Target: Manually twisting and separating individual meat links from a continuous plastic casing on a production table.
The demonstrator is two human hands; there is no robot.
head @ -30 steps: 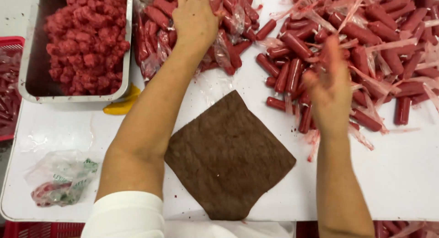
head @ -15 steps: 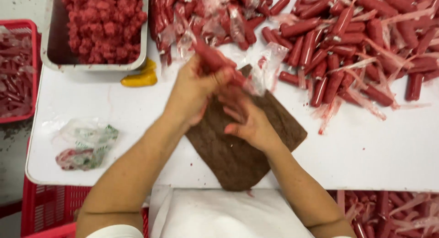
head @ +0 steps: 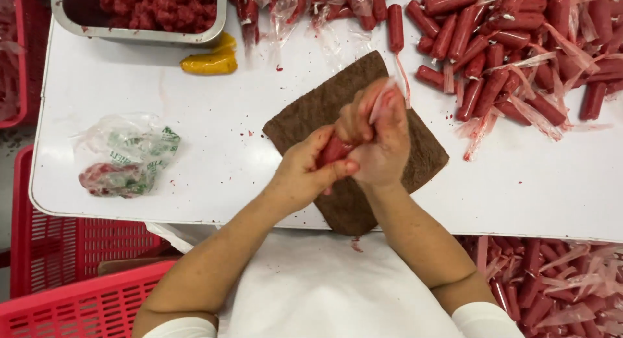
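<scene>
Red plastic crates [head: 84,299] sit nearest me, below the bench [head: 214,156] edge. Over the brown cloth [head: 337,111] I see my left hand [head: 305,172] and right hand [head: 376,140] pressed together, fingers clenched around one red sausage [head: 334,150] (its clear wrapper [head: 383,98] trails up between the right fingers). Left of them lies a crumpled plastic bag [head: 126,156]. Farther out a yellow piece [head: 211,61] rests beside a steel tray of minced meat [head: 149,10], and a heap of wrapped sausages [head: 513,52] covers the far right.
</scene>
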